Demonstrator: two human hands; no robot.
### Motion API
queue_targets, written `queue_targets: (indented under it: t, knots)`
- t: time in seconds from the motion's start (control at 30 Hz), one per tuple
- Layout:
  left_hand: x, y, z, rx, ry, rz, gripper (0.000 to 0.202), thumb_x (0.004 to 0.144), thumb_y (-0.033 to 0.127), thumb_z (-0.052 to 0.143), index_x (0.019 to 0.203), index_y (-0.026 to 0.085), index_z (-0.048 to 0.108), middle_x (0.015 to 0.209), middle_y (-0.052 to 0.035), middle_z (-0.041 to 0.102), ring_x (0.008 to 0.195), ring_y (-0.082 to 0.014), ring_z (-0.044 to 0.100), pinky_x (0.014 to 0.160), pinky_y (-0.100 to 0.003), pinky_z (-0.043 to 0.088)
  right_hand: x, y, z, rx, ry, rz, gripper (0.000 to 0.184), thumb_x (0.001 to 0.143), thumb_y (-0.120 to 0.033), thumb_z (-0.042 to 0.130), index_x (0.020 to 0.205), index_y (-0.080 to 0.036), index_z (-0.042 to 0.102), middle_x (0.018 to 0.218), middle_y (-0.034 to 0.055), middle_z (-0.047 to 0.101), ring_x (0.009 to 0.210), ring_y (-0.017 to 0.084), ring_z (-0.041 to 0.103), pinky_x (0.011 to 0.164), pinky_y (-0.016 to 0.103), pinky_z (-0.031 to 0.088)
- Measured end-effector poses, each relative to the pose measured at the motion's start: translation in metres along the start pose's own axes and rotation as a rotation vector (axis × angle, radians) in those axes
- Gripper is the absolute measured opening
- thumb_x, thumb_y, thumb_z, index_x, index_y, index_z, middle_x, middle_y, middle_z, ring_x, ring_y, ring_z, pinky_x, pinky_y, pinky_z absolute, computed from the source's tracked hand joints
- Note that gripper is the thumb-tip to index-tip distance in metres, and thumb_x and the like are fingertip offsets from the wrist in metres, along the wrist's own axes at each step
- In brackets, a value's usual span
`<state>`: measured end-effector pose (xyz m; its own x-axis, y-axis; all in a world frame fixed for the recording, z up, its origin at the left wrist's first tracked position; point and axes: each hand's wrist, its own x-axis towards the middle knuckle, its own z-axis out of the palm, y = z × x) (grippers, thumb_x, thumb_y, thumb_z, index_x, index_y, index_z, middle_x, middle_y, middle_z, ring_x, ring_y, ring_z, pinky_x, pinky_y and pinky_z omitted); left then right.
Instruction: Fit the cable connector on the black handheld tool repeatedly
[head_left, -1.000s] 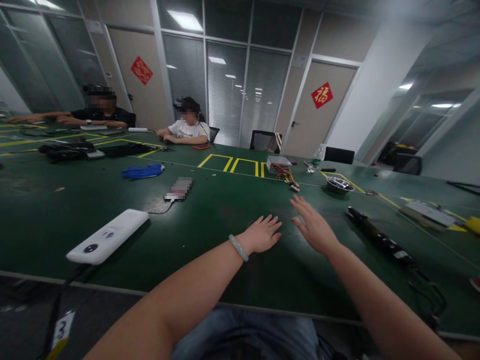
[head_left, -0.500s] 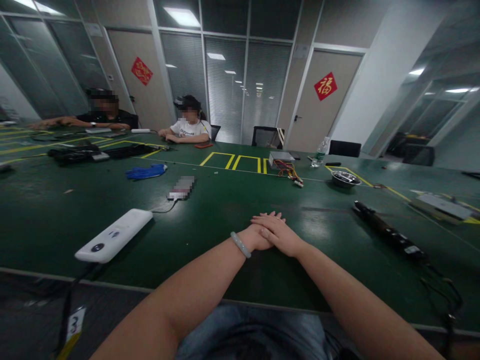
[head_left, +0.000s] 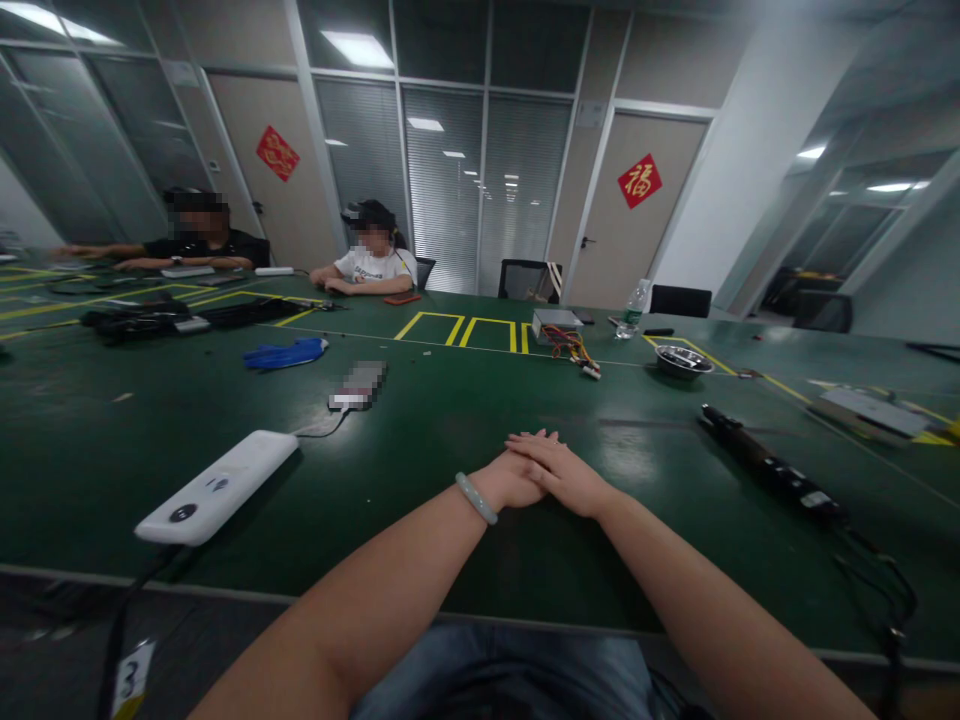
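My left hand (head_left: 511, 483) lies flat on the green table (head_left: 420, 470), a pale bangle (head_left: 476, 498) round its wrist. Across its back rests my right hand (head_left: 568, 474), fingers stretched out and touching it. Both hands are open and hold nothing; part of my left hand is hidden under the right. To the left lies a white oblong device (head_left: 221, 487) with a dark round spot, wired to a blurred-out phone-like thing (head_left: 358, 386). A long black device (head_left: 769, 463) with a cable lies to the right.
Farther off are a blue glove (head_left: 285, 354), a metal box (head_left: 556, 326) with coloured wires, a plastic bottle (head_left: 632, 310) and a steel bowl (head_left: 683, 361). Black gear (head_left: 146, 318) lies at the left. Two people sit across the table; yellow tape marks its top.
The view has tilted and shifted slightly, so the scene sits a little lower and to the left. My hands stay stacked in the same place on the table.
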<state>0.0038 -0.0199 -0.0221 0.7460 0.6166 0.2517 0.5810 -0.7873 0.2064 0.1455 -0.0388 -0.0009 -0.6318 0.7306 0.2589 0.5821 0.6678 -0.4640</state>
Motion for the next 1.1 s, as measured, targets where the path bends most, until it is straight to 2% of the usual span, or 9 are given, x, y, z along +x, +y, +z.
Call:
queue_targets:
  t: [0.1,0.2,0.37,0.43,0.5,0.6,0.77,0.93,1.1]
  knots:
    - [-0.001,-0.004,-0.008,-0.057,-0.067,0.024,0.056,0.098,0.046,0.026,0.147,0.02,0.028,0.154,-0.0082,0.024,0.142,-0.0246,0.019,0.114,-0.045,0.018,-0.008,0.028,-0.015,-0.183,0.158,0.189,0.05,0.095,-0.045,0.036,0.141,-0.026,0.041,0.149,0.0054,0.036,0.137,0.023,0.03,0.111,0.046,0.025]
    - [-0.003,-0.006,-0.016,-0.128,-0.137,-0.004,0.061,0.097,0.055,0.015,0.148,0.022,0.025,0.155,-0.0066,0.022,0.143,-0.0253,0.015,0.114,-0.048,0.015,-0.032,0.07,-0.047,-0.487,0.433,0.518,0.06,0.089,-0.048,0.044,0.14,-0.015,0.043,0.151,0.0129,0.03,0.139,0.028,0.023,0.111,0.046,0.022]
    - [-0.006,-0.007,-0.019,-0.159,-0.154,0.008,0.061,0.097,0.057,0.013,0.148,0.024,0.025,0.155,-0.0042,0.02,0.144,-0.0232,0.011,0.115,-0.046,0.013,-0.126,0.14,-0.109,-0.874,0.786,1.133,0.072,0.082,-0.052,0.051,0.138,-0.007,0.042,0.151,0.024,0.019,0.14,0.038,0.006,0.107,0.057,0.01]
    - [-0.006,-0.008,-0.018,-0.153,-0.146,0.017,0.062,0.097,0.057,0.013,0.148,0.024,0.026,0.155,-0.0043,0.019,0.144,-0.0232,0.011,0.115,-0.046,0.013,-0.166,0.16,-0.125,-0.866,0.824,1.363,0.079,0.075,-0.059,0.056,0.133,-0.006,0.048,0.145,0.0308,0.026,0.138,0.043,0.01,0.102,0.061,0.011]
    - [-0.005,-0.008,-0.017,-0.148,-0.149,0.014,0.063,0.097,0.058,0.012,0.148,0.023,0.026,0.155,-0.0048,0.019,0.144,-0.0234,0.01,0.115,-0.046,0.011,-0.194,0.173,-0.134,-0.739,0.787,1.512,0.078,0.069,-0.063,0.06,0.125,-0.008,0.056,0.131,0.0346,0.042,0.128,0.049,0.028,0.094,0.063,0.019]
    - [-0.005,-0.007,-0.016,-0.151,-0.169,0.002,0.065,0.097,0.059,0.011,0.148,0.022,0.025,0.156,-0.0048,0.016,0.144,-0.0235,0.008,0.115,-0.046,0.009,-0.211,0.184,-0.14,-0.61,0.701,1.589,0.067,0.069,-0.058,0.06,0.116,-0.011,0.062,0.116,0.0312,0.055,0.113,0.05,0.042,0.085,0.062,0.025]
    - [-0.006,-0.004,-0.022,-0.175,-0.197,-0.01,0.066,0.096,0.06,0.01,0.149,0.023,0.023,0.157,-0.0038,0.014,0.145,-0.0233,0.006,0.116,-0.045,0.007,-0.21,0.187,-0.14,-0.649,0.65,1.578,0.053,0.076,-0.046,0.055,0.116,-0.013,0.063,0.116,0.029,0.055,0.113,0.048,0.042,0.083,0.06,0.026]
    - [-0.007,-0.004,-0.025,-0.159,-0.215,-0.01,0.065,0.096,0.06,0.01,0.15,0.023,0.021,0.157,-0.0037,0.013,0.145,-0.0232,0.006,0.116,-0.044,0.007,-0.211,0.179,-0.137,-0.671,0.702,1.53,0.045,0.076,-0.045,0.055,0.111,-0.018,0.065,0.113,0.0275,0.057,0.108,0.048,0.044,0.08,0.06,0.026]
    - [-0.007,-0.006,-0.02,-0.158,-0.158,0.015,0.062,0.097,0.059,0.016,0.149,0.026,0.023,0.156,-0.0042,0.018,0.144,-0.0237,0.01,0.115,-0.046,0.011,-0.196,0.16,-0.133,-0.702,0.672,1.427,0.045,0.081,-0.048,0.051,0.111,-0.019,0.066,0.109,0.0256,0.059,0.107,0.045,0.045,0.076,0.057,0.029]
